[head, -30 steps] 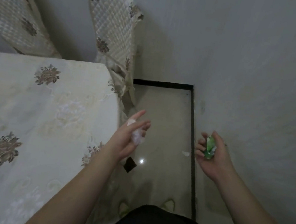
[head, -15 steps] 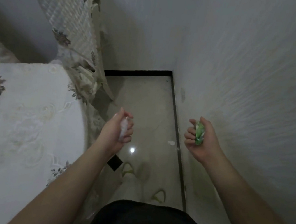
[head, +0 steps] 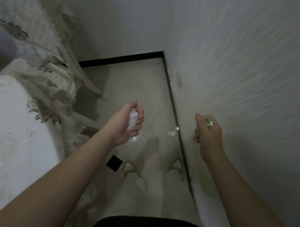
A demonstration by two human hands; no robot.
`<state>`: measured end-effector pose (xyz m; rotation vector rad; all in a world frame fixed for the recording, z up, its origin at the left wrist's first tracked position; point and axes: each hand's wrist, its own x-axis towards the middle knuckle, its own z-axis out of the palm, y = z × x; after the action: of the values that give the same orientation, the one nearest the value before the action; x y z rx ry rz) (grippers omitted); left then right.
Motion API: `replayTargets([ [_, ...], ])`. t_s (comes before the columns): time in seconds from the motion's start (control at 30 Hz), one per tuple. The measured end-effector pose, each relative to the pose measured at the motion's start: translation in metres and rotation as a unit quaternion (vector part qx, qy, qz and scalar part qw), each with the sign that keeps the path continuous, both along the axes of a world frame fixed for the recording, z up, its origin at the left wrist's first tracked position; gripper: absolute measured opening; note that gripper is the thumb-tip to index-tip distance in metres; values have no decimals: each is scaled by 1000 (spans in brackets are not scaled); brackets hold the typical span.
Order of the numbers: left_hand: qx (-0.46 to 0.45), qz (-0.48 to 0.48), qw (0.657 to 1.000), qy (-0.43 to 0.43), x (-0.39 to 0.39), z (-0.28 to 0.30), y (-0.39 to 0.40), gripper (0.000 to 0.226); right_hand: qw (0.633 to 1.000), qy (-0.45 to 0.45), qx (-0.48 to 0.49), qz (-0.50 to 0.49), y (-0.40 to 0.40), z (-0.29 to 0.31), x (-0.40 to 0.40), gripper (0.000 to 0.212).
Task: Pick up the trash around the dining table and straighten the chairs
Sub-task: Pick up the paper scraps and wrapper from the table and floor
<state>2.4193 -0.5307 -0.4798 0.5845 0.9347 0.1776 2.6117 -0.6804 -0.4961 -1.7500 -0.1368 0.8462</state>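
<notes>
My left hand [head: 125, 123] grips a crumpled white wad of paper [head: 132, 119], fingers curled round it, above the floor beside the table corner. My right hand [head: 208, 134] holds a crumpled green wrapper [head: 208, 123], mostly hidden in the fist, close to the right wall. A small white scrap [head: 171, 133] lies on the floor by the dark baseboard between the two hands. The dining table [head: 4, 141] with its white floral cloth fills the left. A chair [head: 45, 46] with a quilted floral cover stands at the table's far corner.
The wall [head: 254, 79] runs close along my right, with a black baseboard [head: 178, 136] at its foot. Only a narrow strip of pale tiled floor [head: 135, 84] lies between table and wall. A black tile inset [head: 113, 163] and my sandalled feet [head: 175, 165] are below.
The view swung to the right and down, so the table and chair slid left. My left hand's fingers curled tighter round the white wad. My right hand turned, hiding more of the green wrapper.
</notes>
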Motion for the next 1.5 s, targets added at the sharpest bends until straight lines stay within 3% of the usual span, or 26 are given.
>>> replayTargets([
  [0.13,-9,48,998,44,25,-64,13,39,990,-97,-78,61,14,-68,35,31],
  [0.27,21,41,996,73,61,-128,34,31,985,-121,-92,85,33,-150,65,27],
  [0.43,45,14,995,85,94,-222,35,37,969,-147,-144,135,43,-274,69,30],
  [0.6,30,45,995,85,101,-317,21,42,940,-210,-200,178,35,-397,62,34],
  [0.73,26,46,993,107,91,-396,11,31,912,-238,-257,214,26,-493,59,36],
  [0.93,26,31,992,115,74,-503,5,25,860,-256,-338,284,29,-616,59,56],
  [1.2,19,11,993,116,67,-588,9,26,818,-213,-467,260,41,-714,53,58],
  [1.5,-8,38,991,127,56,-612,20,27,771,-248,-511,289,60,-743,67,48],
])
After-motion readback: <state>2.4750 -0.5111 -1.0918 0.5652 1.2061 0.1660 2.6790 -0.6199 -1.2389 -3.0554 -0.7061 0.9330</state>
